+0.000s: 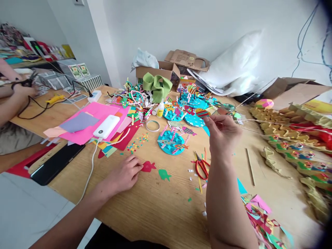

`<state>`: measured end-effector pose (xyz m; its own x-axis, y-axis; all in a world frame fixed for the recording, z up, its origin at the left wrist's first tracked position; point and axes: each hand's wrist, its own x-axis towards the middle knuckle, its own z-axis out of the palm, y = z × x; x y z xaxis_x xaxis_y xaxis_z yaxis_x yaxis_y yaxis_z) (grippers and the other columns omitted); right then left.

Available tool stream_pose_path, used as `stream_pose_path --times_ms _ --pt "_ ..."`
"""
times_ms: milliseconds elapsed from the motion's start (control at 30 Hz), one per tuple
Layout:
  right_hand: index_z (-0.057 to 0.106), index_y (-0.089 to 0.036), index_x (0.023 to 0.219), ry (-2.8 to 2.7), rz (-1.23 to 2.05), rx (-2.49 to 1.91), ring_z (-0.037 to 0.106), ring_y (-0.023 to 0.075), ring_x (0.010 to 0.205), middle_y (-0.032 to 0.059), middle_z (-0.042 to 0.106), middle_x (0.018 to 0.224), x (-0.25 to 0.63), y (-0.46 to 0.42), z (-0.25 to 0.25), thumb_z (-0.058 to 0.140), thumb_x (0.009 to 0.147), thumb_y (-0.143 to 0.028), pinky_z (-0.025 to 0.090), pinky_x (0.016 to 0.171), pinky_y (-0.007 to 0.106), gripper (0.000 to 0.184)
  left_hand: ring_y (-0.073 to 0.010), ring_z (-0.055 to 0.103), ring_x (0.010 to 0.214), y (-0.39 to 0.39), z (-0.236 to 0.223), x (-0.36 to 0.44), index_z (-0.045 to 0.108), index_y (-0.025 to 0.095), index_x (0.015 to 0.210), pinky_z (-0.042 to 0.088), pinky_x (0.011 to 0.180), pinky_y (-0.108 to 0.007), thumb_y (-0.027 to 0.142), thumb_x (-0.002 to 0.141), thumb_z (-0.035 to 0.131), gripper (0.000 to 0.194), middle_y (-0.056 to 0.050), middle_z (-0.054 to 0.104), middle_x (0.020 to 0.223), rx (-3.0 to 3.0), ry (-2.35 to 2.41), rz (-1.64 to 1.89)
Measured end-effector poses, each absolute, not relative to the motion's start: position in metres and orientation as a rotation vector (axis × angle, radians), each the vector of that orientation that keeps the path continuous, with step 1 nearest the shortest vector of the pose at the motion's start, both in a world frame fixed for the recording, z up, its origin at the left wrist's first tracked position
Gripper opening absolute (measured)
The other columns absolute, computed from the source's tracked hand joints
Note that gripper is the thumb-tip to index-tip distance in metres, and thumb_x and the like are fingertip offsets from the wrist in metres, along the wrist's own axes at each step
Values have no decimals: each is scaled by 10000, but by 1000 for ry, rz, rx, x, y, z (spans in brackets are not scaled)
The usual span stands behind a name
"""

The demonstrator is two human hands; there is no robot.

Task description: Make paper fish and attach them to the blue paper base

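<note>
My right hand [225, 135] is raised over the table, thumb and fingers pinched on a striped orange paper fish [202, 113]. My left hand [126, 174] rests on the wood with bent fingers, their tips closed at the edge of a red paper fish [148, 166]. A plain green paper fish [164, 174] lies just right of it. Beyond them sits a round blue egg-carton piece [171, 142] with pink twisted posts and decorated fish. Similar blue pieces [192, 100] stand farther back, close to a small glue bottle [160, 110].
Red-handled pliers [201, 167] lie left of my right forearm. A tape roll [153, 126], paper dots [137, 142] and a white power bank [106, 126] on coloured sheets are leftward. Paper scraps [264, 218] and egg-carton strips [290, 138] lie right. A co-worker's hand [24, 95] holds scissors.
</note>
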<state>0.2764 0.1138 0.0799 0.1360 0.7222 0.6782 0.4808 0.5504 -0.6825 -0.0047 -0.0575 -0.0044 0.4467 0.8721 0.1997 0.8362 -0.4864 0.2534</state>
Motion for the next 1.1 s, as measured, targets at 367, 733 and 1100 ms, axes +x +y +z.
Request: stream_pose_path --times_ms 367,733,1100 --pt "684 -256 826 -1958 -74 -866 512 208 825 44 606 806 233 96 71 591 860 -230 420 771 388 102 -165 627 704 -17 38 -18 745 217 790 457 680 -255 312 845 594 187 -23 710 734 2175 1577 696" --pt "645 -320 1054 -2079 -426 -729 485 213 942 57 606 919 234 90 47 563 847 -107 402 811 368 308 -141 628 741 126 38 11 707 138 1038 470 618 -223 158 686 638 359 -84 729 1005 1762 1313 1093" --pt "719 -239 725 -1926 184 -1138 517 214 839 46 590 788 228 130 61 627 826 -364 414 769 375 185 -152 625 757 140 13 37 699 140 1054 477 648 -239 148 676 722 379 -66 731 909 1756 1253 1105"
